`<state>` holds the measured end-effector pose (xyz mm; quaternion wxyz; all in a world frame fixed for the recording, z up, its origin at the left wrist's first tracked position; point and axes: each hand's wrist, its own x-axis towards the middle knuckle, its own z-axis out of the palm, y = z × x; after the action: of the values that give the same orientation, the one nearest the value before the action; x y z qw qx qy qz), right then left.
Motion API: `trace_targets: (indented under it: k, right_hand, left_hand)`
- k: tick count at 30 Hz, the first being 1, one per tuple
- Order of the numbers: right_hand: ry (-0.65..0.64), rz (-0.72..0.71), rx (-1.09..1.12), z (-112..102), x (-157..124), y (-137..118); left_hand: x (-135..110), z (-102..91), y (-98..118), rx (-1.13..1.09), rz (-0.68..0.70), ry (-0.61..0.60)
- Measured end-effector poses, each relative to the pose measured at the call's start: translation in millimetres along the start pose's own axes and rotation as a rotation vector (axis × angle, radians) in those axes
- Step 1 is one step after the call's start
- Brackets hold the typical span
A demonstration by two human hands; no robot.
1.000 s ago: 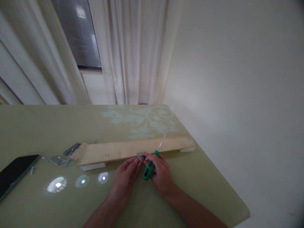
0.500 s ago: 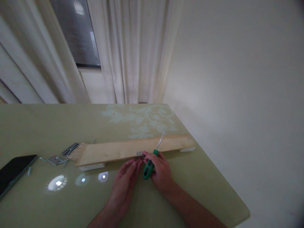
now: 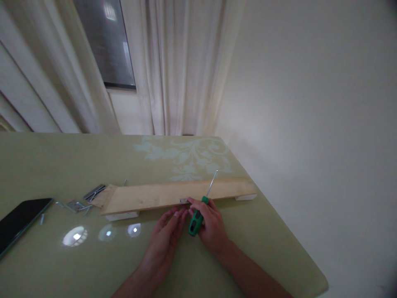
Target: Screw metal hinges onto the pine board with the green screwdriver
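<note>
One leaf of the hinge (image 3: 183, 201) shows on the near edge of the plank (image 3: 155, 195), below the frame's centre, instead of two a second ago; the other probably folds down, seating the hinge. The right hand (image 3: 211, 224) is closed around the screwdriver (image 3: 195, 222), a fingertip at the hinge. The left hand (image 3: 164, 236) has its fingertips bunched together; whether they grip anything, I cannot tell. The plank's right end nears the slanting edge of the table (image 3: 266, 248); bare room spreads lower right.

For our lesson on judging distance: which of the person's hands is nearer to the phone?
The left. The left hand is to the right of the phone, by the wooden board's near edge; the right hand, holding the green screwdriver, is farther right.
</note>
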<state>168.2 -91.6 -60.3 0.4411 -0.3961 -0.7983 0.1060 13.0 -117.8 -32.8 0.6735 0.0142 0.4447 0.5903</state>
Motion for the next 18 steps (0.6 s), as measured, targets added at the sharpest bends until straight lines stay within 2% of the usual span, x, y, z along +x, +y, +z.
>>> trace_targets:
  k: [4,6,8,10,12,14,16,18]
  right_hand:
    - [0.016,-0.017,0.008,-4,1,-2]
    - [0.052,-0.05,0.023,-8,2,-3]
    - [0.092,-0.077,0.048,-13,2,-4]
    - [0.124,-0.081,0.072,-19,2,-5]
    - [0.154,-0.066,0.091,-22,1,-5]
    - [0.183,-0.033,0.112,-24,0,-5]
    - [0.206,0.02,0.134,-23,-2,-4]
    - [0.206,0.066,0.153,-22,-2,-4]
  left_hand:
    - [0,-2.9,-3,0.026,0.004,0.009]
    - [-3,-9.1,-5,0.111,-0.031,-0.013]
    - [-7,-17.1,-5,0.28,-0.114,-0.104]
    - [-11,-25.0,4,0.477,-0.106,-0.246]
    - [-12,-32.0,28,0.638,0.113,-0.316]
    - [-9,-39.7,66,0.754,0.457,-0.226]
    - [-3,-49.6,110,0.796,0.78,-0.046]
    - [3,-62.2,151,0.76,0.967,0.183]
